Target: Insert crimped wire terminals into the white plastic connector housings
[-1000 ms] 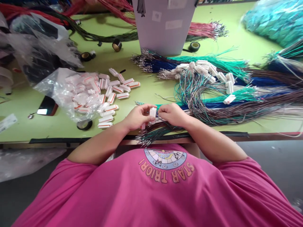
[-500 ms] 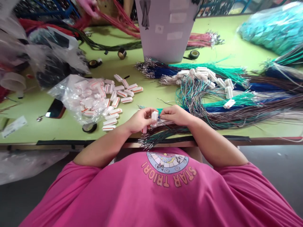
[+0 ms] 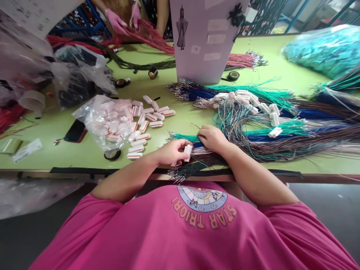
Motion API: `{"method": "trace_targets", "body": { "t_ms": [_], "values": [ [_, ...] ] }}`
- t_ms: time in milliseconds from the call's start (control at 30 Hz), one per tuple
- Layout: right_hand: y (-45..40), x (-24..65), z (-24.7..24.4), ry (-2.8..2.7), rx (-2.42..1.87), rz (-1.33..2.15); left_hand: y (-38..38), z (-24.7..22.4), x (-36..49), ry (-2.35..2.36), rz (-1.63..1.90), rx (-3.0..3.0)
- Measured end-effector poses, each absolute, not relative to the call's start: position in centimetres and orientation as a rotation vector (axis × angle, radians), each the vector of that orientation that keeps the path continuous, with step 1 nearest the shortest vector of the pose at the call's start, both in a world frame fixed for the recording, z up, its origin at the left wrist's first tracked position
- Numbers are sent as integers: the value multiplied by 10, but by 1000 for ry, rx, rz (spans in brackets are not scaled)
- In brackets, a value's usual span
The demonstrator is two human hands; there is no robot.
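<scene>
Between the thumb and fingers of my left hand [image 3: 174,150] is a white plastic connector housing [image 3: 188,153]. My right hand [image 3: 213,138] rests just to its right, over the green and blue wires, its fingers bent together at the bundle; what lies between the fingertips is hidden. Green wires [image 3: 182,137] with metal terminal ends stretch out beyond my left hand. Below the hands, near the table edge, lies a dark bundle of wires [image 3: 185,172] with terminals. To the left, loose white housings [image 3: 140,137] with orange strips spill from a clear plastic bag [image 3: 92,112].
White housings with wires [image 3: 244,98] lie in a heap beyond my right hand. A grey-lilac panel [image 3: 201,63] stands at the back. Rolls of black tape [image 3: 233,76] and a phone [image 3: 75,131] lie on the table. Across it, a co-worker's pink-gloved hands [image 3: 116,22] hold red wires.
My right hand has moved away from the white housing, up toward the green wires. My left hand still holds the housing, which is now tilted. The camera view has shifted slightly.
</scene>
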State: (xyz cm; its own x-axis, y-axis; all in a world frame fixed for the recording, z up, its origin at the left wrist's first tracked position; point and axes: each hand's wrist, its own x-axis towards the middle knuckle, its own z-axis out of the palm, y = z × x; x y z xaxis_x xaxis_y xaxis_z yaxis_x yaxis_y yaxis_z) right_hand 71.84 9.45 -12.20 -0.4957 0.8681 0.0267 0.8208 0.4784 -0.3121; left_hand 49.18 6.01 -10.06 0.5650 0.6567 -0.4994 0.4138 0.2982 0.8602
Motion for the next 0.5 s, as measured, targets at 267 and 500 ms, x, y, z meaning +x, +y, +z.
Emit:
{"method": "trace_targets", "body": {
  "t_ms": [267, 500],
  "values": [
    [92, 719, -120, -2344, -1620, 471, 60, -100, 492, 1058, 326, 1323],
    [89, 722, -111, -2183, -1787, 436, 61, -96, 492, 1050, 399, 1313]
  ]
}}
